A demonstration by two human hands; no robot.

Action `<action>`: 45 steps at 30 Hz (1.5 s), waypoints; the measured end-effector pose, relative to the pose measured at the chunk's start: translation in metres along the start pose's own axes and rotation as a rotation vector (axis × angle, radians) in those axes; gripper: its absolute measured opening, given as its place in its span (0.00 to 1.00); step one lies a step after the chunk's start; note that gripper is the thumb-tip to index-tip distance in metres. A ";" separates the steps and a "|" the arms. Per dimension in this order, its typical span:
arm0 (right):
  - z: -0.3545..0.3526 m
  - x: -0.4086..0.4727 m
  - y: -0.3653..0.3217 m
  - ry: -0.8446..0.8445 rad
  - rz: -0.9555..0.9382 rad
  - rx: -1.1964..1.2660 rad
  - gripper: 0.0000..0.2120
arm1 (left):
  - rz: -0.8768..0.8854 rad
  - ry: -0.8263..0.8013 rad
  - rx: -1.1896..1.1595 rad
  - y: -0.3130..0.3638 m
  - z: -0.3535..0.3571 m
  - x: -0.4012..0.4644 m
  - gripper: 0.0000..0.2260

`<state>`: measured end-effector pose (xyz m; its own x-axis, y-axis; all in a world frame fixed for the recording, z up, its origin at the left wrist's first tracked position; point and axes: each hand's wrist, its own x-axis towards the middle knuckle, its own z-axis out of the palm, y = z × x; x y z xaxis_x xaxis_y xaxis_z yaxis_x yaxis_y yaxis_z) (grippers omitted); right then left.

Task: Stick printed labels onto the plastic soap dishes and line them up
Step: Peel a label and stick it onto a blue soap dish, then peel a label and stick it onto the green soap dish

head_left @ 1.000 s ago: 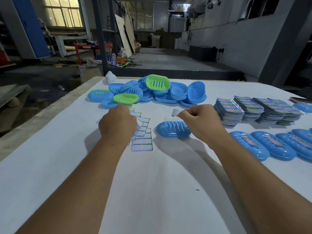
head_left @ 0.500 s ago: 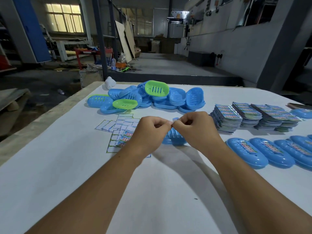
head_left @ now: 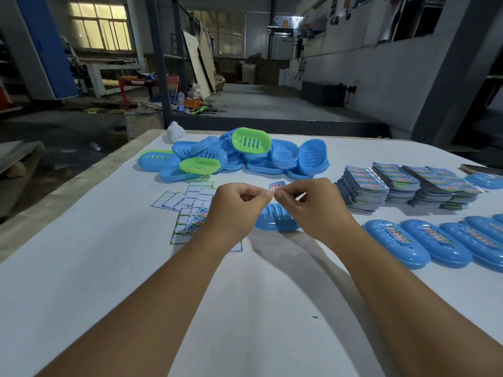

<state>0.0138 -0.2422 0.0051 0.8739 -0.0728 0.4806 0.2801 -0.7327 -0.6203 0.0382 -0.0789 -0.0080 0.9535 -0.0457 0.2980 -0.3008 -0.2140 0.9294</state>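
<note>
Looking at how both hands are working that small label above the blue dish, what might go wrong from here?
1. Left hand and right hand pinch the label by its edges; it may curl or stick to fingertips.
2. The blue dish below lies unheld, so pressing might shift it and skew the label.

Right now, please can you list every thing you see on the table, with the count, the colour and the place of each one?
table: one, white top, under everything.
loose soap dishes: a heap, mostly blue, count unclear, far middle.
green soap dishes: two, in that heap.
blue soap dish: one, unlabelled, below the hands.
labelled soap dishes: at least four, blue, in a row at right.
printed label stacks: several, multicoloured, far right.
backing sheets: many, white with coloured edges, left of centre.
white object: one, far edge.
label: one, blue-edged, pinched between both hands.
left hand: pinches the label.
right hand: pinches the label.
</note>
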 end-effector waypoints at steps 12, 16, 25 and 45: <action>-0.013 0.009 0.009 0.001 0.295 0.198 0.15 | -0.026 -0.017 0.018 -0.005 0.006 0.009 0.09; -0.011 0.009 0.013 -0.033 0.366 0.252 0.20 | -0.103 -0.005 0.092 -0.005 0.008 0.018 0.14; 0.001 0.012 0.021 -0.082 0.422 0.034 0.16 | -0.152 -0.019 0.397 -0.008 0.011 0.019 0.15; 0.003 0.006 0.009 -0.219 0.065 -0.180 0.19 | -0.033 0.025 0.522 -0.012 0.013 0.018 0.09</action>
<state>0.0232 -0.2467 0.0006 0.9582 0.0097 0.2859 0.1625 -0.8410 -0.5160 0.0593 -0.0903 -0.0165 0.9594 -0.0090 0.2818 -0.2141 -0.6733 0.7077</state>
